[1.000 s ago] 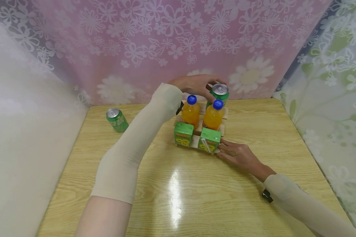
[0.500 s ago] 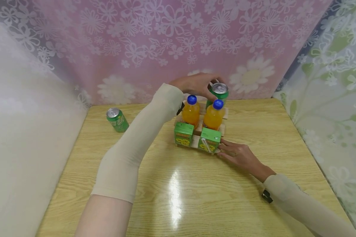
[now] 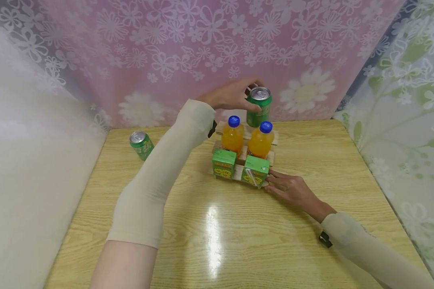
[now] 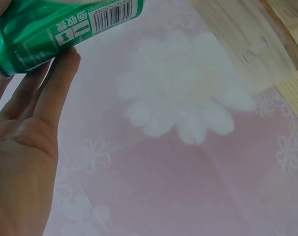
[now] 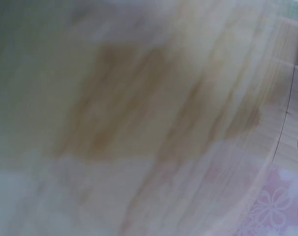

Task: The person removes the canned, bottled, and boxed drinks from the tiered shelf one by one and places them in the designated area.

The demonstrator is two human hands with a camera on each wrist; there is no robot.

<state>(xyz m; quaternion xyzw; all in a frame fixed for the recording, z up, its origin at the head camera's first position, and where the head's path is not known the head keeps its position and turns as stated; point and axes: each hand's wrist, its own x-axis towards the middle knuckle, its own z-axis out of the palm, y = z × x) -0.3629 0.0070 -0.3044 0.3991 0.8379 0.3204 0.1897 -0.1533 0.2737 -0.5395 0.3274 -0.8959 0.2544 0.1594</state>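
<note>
My left hand [image 3: 235, 95] grips a green soda can [image 3: 258, 107] above the top step at the back of a small wooden stepped rack [image 3: 238, 172]. In the left wrist view the can [image 4: 65, 32] lies against the fingers, its barcode showing. Two orange juice bottles with blue caps, a left bottle [image 3: 232, 136] and a right bottle [image 3: 260, 143], stand on the middle step. Two green juice boxes, a left box [image 3: 224, 164] and a right box [image 3: 254, 171], sit on the front step. My right hand [image 3: 293, 190] touches the rack's front right corner with its fingertips.
Another green can [image 3: 142, 145] stands on the wooden table [image 3: 275, 241] at the left, partly behind the left sleeve. A pink floral curtain [image 3: 166, 60] hangs right behind the rack. The right wrist view is mostly blurred.
My left hand has lifted the can from the rack's back step and moved it up and slightly left. The right hand and the rack have stayed in place.
</note>
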